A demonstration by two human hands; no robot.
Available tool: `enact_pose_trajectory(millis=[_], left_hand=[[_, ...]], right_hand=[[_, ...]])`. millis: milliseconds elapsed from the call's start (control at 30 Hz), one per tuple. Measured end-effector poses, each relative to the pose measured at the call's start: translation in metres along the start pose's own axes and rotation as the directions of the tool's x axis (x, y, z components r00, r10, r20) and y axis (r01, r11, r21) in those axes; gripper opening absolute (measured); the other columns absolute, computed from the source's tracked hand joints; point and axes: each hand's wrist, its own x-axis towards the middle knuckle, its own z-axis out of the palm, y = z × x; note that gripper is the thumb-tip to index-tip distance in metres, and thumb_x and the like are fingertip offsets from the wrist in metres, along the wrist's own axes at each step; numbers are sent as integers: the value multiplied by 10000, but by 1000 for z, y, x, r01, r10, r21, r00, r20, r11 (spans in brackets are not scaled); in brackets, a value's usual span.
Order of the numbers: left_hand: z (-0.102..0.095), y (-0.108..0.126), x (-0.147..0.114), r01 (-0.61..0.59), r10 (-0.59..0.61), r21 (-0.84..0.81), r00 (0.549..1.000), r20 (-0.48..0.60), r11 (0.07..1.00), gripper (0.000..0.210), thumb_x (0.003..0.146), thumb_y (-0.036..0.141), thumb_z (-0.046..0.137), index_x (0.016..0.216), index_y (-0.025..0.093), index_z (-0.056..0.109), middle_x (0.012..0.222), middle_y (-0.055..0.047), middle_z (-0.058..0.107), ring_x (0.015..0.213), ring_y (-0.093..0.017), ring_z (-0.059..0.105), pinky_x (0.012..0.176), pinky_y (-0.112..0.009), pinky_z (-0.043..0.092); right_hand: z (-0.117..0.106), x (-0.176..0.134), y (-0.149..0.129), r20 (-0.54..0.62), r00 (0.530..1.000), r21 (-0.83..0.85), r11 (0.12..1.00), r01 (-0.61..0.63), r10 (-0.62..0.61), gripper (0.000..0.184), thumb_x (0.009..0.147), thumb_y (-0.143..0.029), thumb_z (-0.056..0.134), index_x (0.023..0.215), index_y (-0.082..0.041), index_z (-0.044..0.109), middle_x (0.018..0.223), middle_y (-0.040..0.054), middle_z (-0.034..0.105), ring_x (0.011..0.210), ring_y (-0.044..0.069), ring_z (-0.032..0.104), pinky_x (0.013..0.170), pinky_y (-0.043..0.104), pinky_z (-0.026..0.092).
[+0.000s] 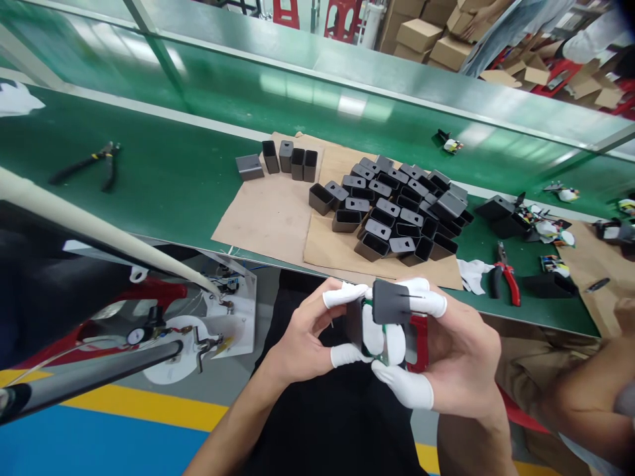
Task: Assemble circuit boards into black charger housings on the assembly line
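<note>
In white finger cots, my two hands are closed around a small electronic unit above my lap. My left hand (317, 330) grips its left side, at a black plastic housing (354, 322). Thumb and fingers of my right hand (436, 350) pinch the right side, by a flat black end cover (390, 302) with a slit in it. Between these parts shows a green circuit board with white padded pieces (381, 337). How far the board sits inside the housing cannot be made out. Just beyond my hands, several black rectangular housings (381, 229) stand packed on brown cardboard (268, 218).
Black-handled cutters (89, 165) lie left on the green bench (173, 172). Red-handled pliers (506, 274), a white cloth (475, 274) and loose circuit assemblies (548, 228) are at right. A co-worker's arm (585, 383) is close on my right. A metal pole (99, 370) crosses lower left.
</note>
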Motion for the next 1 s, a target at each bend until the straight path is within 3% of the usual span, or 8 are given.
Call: enact_pose_trajectory(millis=[133, 400, 633, 1000], left_hand=[[-1, -1, -2, 26, -26, 15, 1000, 13, 1000, 854, 716, 196, 1001, 1485, 332, 655, 1308, -67, 603, 1214, -211, 647, 1105, -332, 595], [5, 3, 1, 46, -45, -40, 999, 7, 998, 779, 711, 279, 1012, 1423, 293, 698, 1323, -93, 607, 1239, -241, 643, 1090, -351, 606], [4, -1, -2, -18, 18, -23, 1000, 18, 1000, 777, 761, 263, 980, 1467, 320, 662, 1316, -82, 622, 1211, -221, 657, 1100, -346, 599], [5, 2, 0, -1, 1, -42, 1000, 1, 999, 772, 703, 332, 1017, 1405, 284, 699, 1300, -96, 629, 1180, -232, 669, 1058, -350, 621]], right_hand=[[2, -1, 2, -21, 1000, -1, 1000, 17, -17, 654, 674, -191, 948, 1286, -271, 732, 1003, 66, 776, 843, 279, 730, 719, 450, 620], [0, -4, 2, -28, 999, 37, 999, -22, 23, 621, 664, -189, 936, 1252, -237, 742, 991, 78, 759, 821, 271, 711, 697, 438, 617], [0, -3, 1, -17, 1000, 3, 1000, -14, 14, 647, 667, -213, 938, 1286, -237, 753, 871, 48, 720, 767, 259, 678, 658, 421, 589], [0, 3, -2, 19, 1000, 25, 1000, 17, -18, 658, 656, -127, 907, 1284, -238, 744, 1018, 82, 764, 875, 275, 702, 726, 434, 618]])
